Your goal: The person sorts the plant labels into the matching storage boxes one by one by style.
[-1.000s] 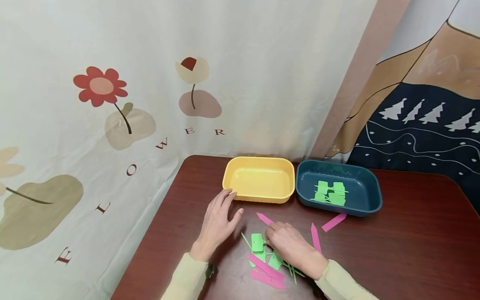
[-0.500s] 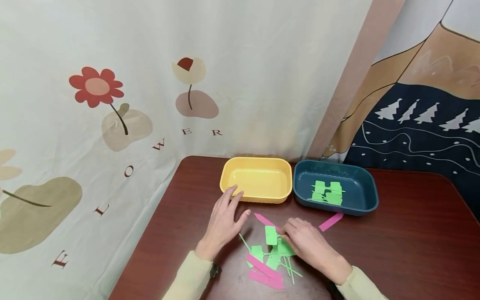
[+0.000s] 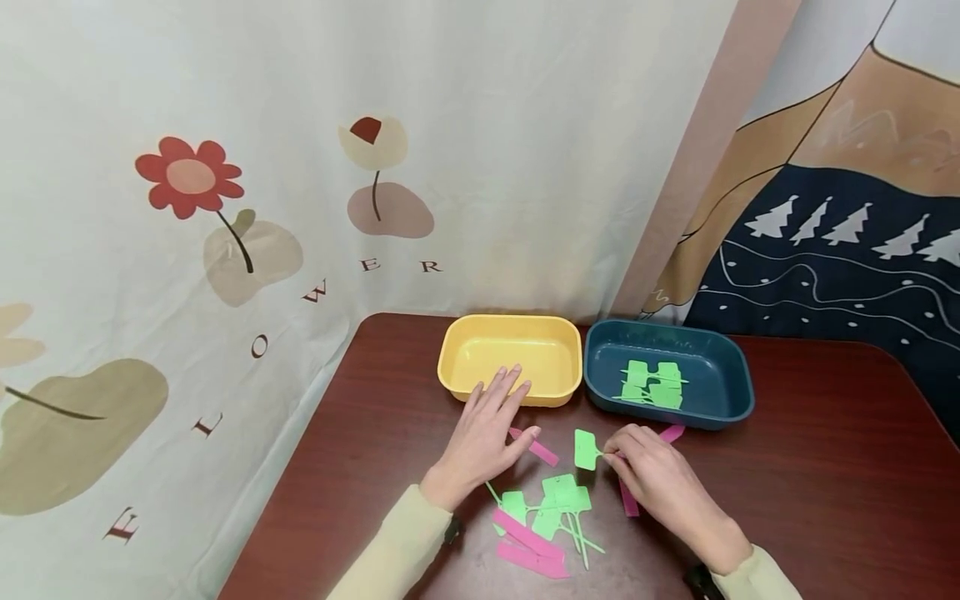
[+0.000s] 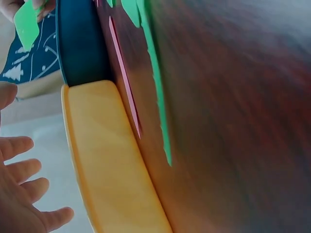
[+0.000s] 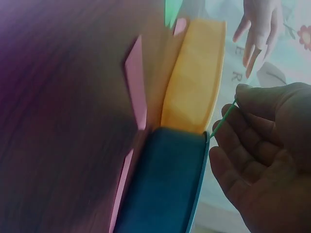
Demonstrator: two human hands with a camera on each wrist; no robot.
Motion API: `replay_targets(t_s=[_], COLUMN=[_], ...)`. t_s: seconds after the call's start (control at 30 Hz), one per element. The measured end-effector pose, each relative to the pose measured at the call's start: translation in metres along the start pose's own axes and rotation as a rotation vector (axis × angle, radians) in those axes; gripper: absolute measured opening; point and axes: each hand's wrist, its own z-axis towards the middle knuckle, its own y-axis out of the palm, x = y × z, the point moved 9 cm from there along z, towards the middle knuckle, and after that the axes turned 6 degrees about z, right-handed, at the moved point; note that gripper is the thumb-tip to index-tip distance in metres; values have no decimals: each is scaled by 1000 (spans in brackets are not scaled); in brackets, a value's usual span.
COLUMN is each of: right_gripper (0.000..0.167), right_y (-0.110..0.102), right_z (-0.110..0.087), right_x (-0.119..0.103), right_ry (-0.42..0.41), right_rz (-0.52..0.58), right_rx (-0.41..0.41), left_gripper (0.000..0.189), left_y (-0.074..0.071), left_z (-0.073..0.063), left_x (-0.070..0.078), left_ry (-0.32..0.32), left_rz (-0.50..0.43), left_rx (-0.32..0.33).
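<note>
My right hand [image 3: 667, 483] pinches the thin stem of a green tag [image 3: 585, 450] between thumb and fingertips, raised off the table with its flat square head facing left. In the right wrist view, the stem [image 5: 224, 118] shows as a thin green line at the fingertips. My left hand [image 3: 480, 446] is spread with straight fingers, hovering at the near edge of the yellow tray [image 3: 555, 400]; the left wrist view shows nothing in it. Below and between the hands lies a pile of green tags [image 3: 558, 492] with pink pointed strips [image 3: 531, 533] beside and over them.
The dark blue tray [image 3: 705, 421] stands right of the yellow one, with several green tags [image 3: 652, 383] inside. Loose pink strips lie apart: one [image 3: 543, 452] near my left hand, another [image 3: 628, 500] partly behind my right hand, a third [image 3: 672, 433] before the blue tray.
My right hand has drawn the green tag out of the pile, up and to the right. My left hand has shifted right along the yellow tray's near edge.
</note>
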Motion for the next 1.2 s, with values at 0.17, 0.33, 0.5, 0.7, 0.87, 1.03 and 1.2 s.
replay_targets(t_s=[0.17,0.33,0.5,0.7,0.87,1.03,1.2], right_gripper=[24,25,23,23,24,20,15], right_y=[-9,-18,-31,-51,-60,-58,-56], right_z=[-4,-5,-2,7,14,24,34], right_x=[10,19,28,40,55,69,82], right_ry=[56,94,130,112,128,182,210], right_rz=[-19,-41,-48,-75,-79,-73,-72], right_rx=[1,14,25,84,90,37,1], left_gripper=[65,64,66,70,70,71,71], left_y=[9,20,31,45,52,57,62], left_z=[11,24,35,45,51,55,58], left_x=[16,31,42,51,58,59,59], left_ry=[56,109,132,148,174,171,170], left_rz=[26,68,95,147,157,195,216], left_rx=[-66,-118,-182,-265,-287,-318,-348])
